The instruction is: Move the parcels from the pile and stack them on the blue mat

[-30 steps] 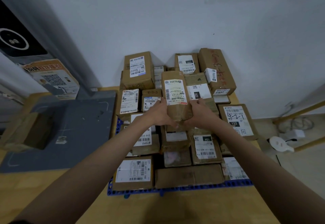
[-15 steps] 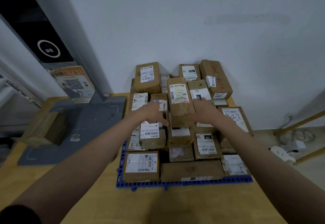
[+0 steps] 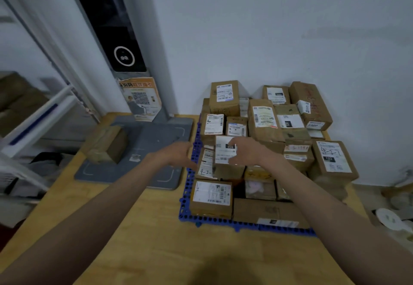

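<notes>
Tall parcel (image 3: 264,120) lying on stack, long axis toward wall, released since a second ago; left hand (image 3: 178,154) and right hand (image 3: 247,152) open, empty, above blue mat (image 3: 190,195).

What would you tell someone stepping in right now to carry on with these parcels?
Left hand: open, holding nothing, by the blue mat's left edge.
Right hand: open, holding nothing, fingers over the white-labelled parcel in the stack.
The tall parcel stands on the stack, set down. Many parcels are already stacked on the mat.
One taped parcel sits on the grey pad to the left, off the mat; it probably goes next. The pile itself is out of view.
</notes>
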The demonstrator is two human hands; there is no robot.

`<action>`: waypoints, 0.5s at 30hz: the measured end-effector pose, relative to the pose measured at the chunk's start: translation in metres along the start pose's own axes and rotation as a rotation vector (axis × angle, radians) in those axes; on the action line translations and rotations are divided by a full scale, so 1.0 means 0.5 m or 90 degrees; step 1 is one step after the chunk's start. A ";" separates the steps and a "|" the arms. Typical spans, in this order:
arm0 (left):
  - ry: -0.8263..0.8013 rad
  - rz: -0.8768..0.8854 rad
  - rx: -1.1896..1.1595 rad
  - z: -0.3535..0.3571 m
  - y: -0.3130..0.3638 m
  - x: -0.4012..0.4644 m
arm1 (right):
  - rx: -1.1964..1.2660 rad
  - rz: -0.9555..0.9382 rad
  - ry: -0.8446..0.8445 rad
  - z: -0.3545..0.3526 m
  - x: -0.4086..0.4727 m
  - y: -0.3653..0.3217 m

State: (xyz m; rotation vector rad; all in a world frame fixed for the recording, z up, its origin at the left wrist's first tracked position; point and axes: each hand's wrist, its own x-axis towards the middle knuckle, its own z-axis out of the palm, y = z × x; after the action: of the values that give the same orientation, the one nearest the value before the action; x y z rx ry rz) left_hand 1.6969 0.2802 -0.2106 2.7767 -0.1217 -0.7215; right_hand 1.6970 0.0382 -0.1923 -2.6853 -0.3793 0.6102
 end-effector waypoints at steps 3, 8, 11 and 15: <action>-0.009 -0.029 -0.034 0.009 -0.065 -0.023 | -0.005 -0.001 -0.028 0.022 0.014 -0.044; -0.029 -0.043 -0.057 0.014 -0.179 -0.050 | 0.004 -0.032 -0.054 0.064 0.056 -0.131; -0.041 -0.039 -0.066 0.008 -0.255 -0.058 | 0.029 -0.037 -0.071 0.103 0.088 -0.199; -0.048 -0.018 -0.074 -0.006 -0.368 -0.058 | 0.061 -0.007 -0.110 0.172 0.140 -0.289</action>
State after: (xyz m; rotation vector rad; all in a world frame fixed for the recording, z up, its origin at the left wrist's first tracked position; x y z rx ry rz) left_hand 1.6757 0.4618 -0.2461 2.6470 -0.0539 -0.8145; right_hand 1.6927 0.2160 -0.2323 -2.5455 -0.3984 0.8391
